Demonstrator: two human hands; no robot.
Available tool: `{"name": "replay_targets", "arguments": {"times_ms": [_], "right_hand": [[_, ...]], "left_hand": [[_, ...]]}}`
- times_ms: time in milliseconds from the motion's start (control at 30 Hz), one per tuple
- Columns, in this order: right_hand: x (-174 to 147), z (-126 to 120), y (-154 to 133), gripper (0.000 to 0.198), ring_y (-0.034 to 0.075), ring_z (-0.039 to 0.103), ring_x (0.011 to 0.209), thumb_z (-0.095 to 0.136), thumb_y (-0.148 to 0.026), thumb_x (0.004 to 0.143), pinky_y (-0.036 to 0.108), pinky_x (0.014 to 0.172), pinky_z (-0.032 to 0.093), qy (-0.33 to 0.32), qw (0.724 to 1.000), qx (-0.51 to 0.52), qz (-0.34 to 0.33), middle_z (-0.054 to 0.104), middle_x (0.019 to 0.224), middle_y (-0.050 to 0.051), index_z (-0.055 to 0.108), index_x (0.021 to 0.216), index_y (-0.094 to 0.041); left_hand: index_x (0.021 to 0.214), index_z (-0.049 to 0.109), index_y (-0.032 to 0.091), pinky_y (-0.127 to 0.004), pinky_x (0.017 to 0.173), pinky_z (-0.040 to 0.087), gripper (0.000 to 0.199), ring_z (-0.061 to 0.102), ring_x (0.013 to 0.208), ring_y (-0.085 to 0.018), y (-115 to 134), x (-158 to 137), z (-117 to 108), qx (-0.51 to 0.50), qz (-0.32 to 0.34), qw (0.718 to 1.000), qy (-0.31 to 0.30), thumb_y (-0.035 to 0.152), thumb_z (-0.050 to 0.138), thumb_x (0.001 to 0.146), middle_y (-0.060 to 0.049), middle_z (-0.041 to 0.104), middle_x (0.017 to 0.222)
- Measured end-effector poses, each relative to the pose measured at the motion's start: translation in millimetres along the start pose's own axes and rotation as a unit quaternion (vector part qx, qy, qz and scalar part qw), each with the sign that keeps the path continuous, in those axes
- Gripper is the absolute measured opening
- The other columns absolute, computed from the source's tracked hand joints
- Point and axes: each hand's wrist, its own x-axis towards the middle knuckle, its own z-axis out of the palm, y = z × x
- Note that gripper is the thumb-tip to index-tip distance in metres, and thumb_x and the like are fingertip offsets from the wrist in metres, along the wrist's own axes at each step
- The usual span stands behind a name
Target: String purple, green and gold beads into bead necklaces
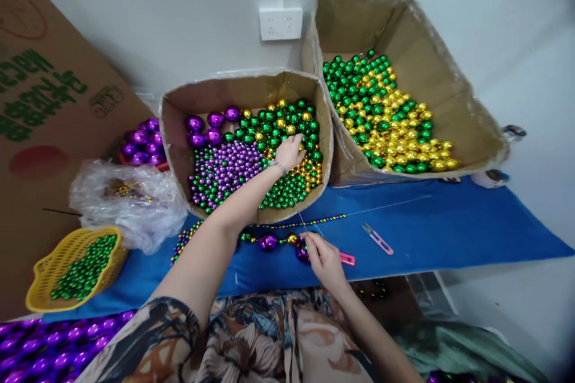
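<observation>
My left hand [291, 152] reaches into the middle cardboard box [175, 131], down among loose green, gold and purple beads. Its fingers are bent together over the gold and green beads [309, 173]; what lies between the fingertips is hidden. Over the blue cloth, my right hand [327, 263] is closed in a pinch on a thin pale thread [303, 221]. Beside its fingers is a bead string [268, 243] with large purple, gold and small green beads. Behind that string lies a second strand of tiny mixed beads [314, 221], its thread running off to the right.
Thread snips [378, 239] and a pink-handled tool [347, 259] lie on the blue cloth [431, 227]. A taller box [440, 72] of green and gold beads stands back right. To the left are a yellow basket [38, 287], a clear plastic bag [148, 215] and purple beads [141, 143].
</observation>
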Motion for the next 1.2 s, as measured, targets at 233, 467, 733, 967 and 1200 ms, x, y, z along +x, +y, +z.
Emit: {"name": "replay_targets", "arguments": {"times_ms": [233, 467, 733, 967, 1200], "right_hand": [[3, -10, 4, 0.027, 0.016, 0.071, 0.094, 0.044, -0.022, 0.097, 0.027, 0.084, 0.057, 0.016, 0.999, -0.02, -0.027, 0.073, 0.107, 0.007, 0.063, 0.115, -0.02], [2, -7, 4, 0.027, 0.016, 0.071, 0.092, 0.047, -0.018, 0.096, 0.027, 0.084, 0.056, 0.0, 0.994, -0.067, -0.09, 0.074, 0.105, 0.006, 0.064, 0.116, -0.019], [1, -5, 4, 0.025, 0.015, 0.071, 0.085, 0.048, -0.017, 0.095, 0.026, 0.081, 0.054, -0.035, 0.986, -0.119, -0.115, 0.074, 0.101, 0.006, 0.065, 0.113, -0.017], [-3, -10, 7, 0.024, 0.013, 0.069, 0.077, 0.047, -0.018, 0.096, 0.022, 0.074, 0.05, -0.045, 0.97, -0.195, -0.138, 0.074, 0.089, 0.003, 0.065, 0.112, -0.017], [-3, -4, -1, 0.022, 0.013, 0.067, 0.068, 0.049, -0.018, 0.095, 0.024, 0.067, 0.047, -0.03, 0.956, -0.234, -0.173, 0.072, 0.079, 0.002, 0.067, 0.108, -0.017]], "left_hand": [[0.113, 0.061, 0.017, -0.031, 0.084, 0.053, 0.04, 0.063, 0.095, -0.017, 0, -99, -63, -0.358, 0.0, 0.931, -0.066, 0.032, 0.072, 0.078, -0.01, 0.064, 0.116], [0.114, 0.055, 0.021, -0.033, 0.091, 0.054, 0.046, 0.064, 0.104, -0.017, -11, -179, -92, -0.475, -0.067, 0.873, -0.088, 0.029, 0.077, 0.075, -0.01, 0.064, 0.118], [0.109, 0.06, 0.019, -0.029, 0.086, 0.056, 0.042, 0.065, 0.099, -0.016, -14, -199, -97, -0.499, -0.104, 0.857, -0.078, 0.027, 0.078, 0.072, -0.01, 0.065, 0.12], [0.113, 0.065, 0.019, -0.026, 0.081, 0.054, 0.041, 0.064, 0.092, -0.014, -19, -200, -106, -0.494, -0.087, 0.861, -0.087, 0.025, 0.077, 0.074, -0.007, 0.066, 0.111], [0.116, 0.062, 0.019, -0.024, 0.078, 0.054, 0.051, 0.064, 0.089, -0.013, -4, -212, -97, -0.539, -0.128, 0.823, -0.125, 0.024, 0.081, 0.07, -0.007, 0.065, 0.109]]}}
